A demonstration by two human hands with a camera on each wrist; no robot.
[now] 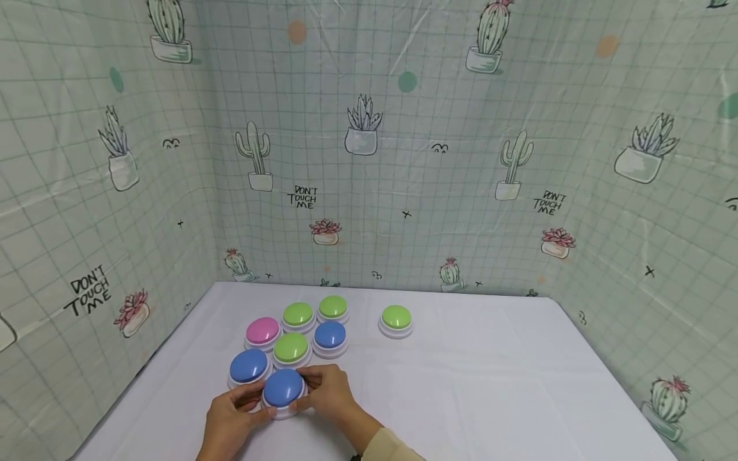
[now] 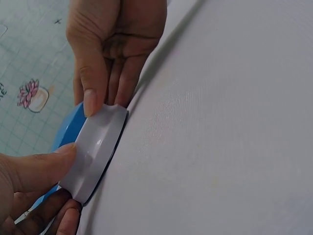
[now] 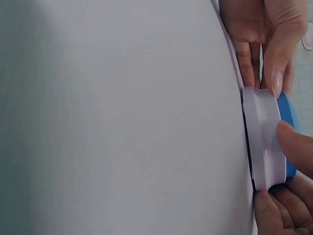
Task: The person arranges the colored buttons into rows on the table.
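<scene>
A round push button with a blue dome and white base sits at the near left of the white table. My left hand grips its left side, thumb at the front of the base. From the right, my right hand holds the same button between thumb and fingers. In the right wrist view the white base is seen side-on, its underside close to the tabletop. Just behind it are another blue button and a green button.
Farther back in the cluster are a pink button, two green buttons and a blue button. One green button stands apart to the right. Cactus-printed cloth walls the white table at the back and sides.
</scene>
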